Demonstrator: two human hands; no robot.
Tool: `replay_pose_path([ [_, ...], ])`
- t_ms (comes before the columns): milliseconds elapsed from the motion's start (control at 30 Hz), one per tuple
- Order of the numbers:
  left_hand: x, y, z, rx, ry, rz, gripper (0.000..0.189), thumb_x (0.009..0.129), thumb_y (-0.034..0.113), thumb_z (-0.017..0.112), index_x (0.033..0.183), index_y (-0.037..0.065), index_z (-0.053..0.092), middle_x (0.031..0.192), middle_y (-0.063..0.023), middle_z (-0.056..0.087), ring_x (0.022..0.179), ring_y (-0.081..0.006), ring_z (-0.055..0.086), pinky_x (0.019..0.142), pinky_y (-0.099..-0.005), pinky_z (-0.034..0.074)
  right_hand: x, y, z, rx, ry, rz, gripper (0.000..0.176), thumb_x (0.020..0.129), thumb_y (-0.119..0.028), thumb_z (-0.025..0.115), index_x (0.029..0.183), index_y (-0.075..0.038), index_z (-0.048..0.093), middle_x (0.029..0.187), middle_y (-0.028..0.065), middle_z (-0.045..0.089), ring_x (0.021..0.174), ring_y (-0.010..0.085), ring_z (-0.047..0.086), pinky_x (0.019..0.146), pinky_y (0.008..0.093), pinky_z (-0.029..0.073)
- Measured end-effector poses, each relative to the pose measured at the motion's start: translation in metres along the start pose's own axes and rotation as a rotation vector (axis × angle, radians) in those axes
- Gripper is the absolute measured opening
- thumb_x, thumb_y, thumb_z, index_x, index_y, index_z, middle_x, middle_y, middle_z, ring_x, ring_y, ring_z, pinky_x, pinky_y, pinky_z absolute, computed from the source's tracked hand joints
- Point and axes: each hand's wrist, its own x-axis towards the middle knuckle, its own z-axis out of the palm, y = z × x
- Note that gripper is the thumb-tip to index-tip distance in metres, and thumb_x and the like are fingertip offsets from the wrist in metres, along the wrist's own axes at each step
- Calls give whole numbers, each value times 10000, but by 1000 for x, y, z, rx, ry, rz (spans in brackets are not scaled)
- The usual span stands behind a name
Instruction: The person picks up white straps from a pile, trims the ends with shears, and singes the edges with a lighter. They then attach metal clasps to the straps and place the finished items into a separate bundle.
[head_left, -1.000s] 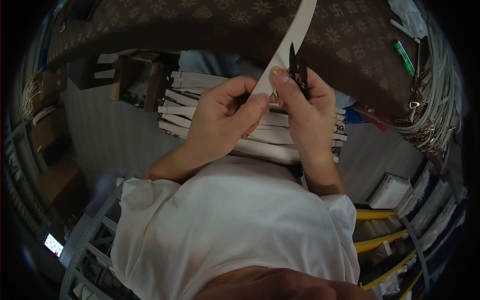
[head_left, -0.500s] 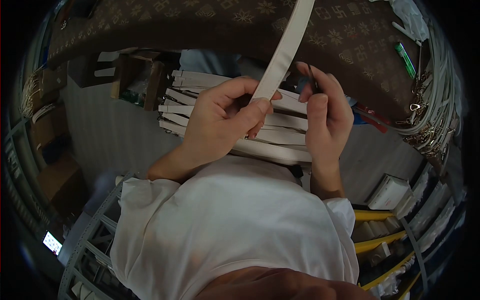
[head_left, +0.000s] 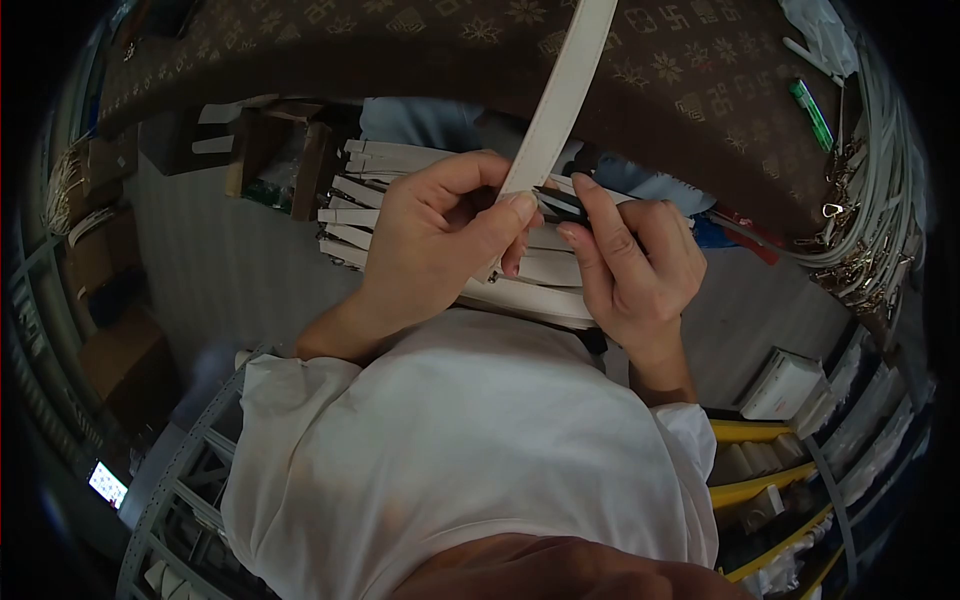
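Note:
My left hand (head_left: 440,225) is closed around a cream strap (head_left: 556,115) with stitched edges, thumb pressed flat on it. The strap runs up and away over the patterned cloth. In the fingers of my right hand (head_left: 645,255) is a small dark pointed tool (head_left: 565,204) that looks like thread snips. Its tip is right by the strap's edge, beside my left thumb. Below both hands lies a pile of similar cream straps (head_left: 350,217) across my lap, partly hidden by the hands.
A brown patterned cloth (head_left: 400,55) covers the surface ahead. On its right side lie a green packet (head_left: 811,115) and a thick bundle of pale straps with metal clasps (head_left: 865,235). Cardboard boxes (head_left: 280,160) stand at left, and yellow-edged shelving (head_left: 760,490) is at lower right.
My right hand has moved left and turned inward, bringing the dark tool's tip to the strap beside my left thumb. The strap's far part has shifted slightly left.

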Motion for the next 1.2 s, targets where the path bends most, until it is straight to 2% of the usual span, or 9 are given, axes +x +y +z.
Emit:
replay_pose_path([
  [533, 2, 4, 0, -22, 7, -46, 118, 826, 31, 497, 895, -52, 548, 709, -44, 555, 552, -62, 511, 479, -198, 436, 2, 1, 0, 25, -3, 5, 326, 634, -167, 704, 927, -42, 633, 578, 20, 413, 469, 142, 393, 394, 247, 326],
  [600, 2, 4, 0, -56, -7, -43, 145, 827, 28, 495, 934, -53, 552, 718, -43, 554, 562, -63, 516, 483, -198, 436, 1, 2, 1, 135, 56, 199, 309, 648, -159, 699, 922, -31, 633, 574, 25, 420, 465, 140, 392, 393, 245, 321],
  [800, 2, 1, -1, -36, -2, -3, 165, 829, 29, 498, 965, -52, 544, 746, -50, 556, 587, -77, 532, 516, -206, 460, 7, -1, -3, 103, -18, 144, 319, 652, -148, 695, 939, -29, 627, 585, 33, 433, 491, 144, 410, 423, 251, 341],
  [1200, 3, 0, -1, 0, -20, 36, 148, 830, 21, 494, 941, -67, 534, 781, -56, 529, 593, -86, 533, 523, -215, 469, 5, 1, -1, 31, -30, 91, 334, 633, -154, 704, 942, -54, 629, 593, 24, 424, 498, 147, 420, 429, 255, 350],
])
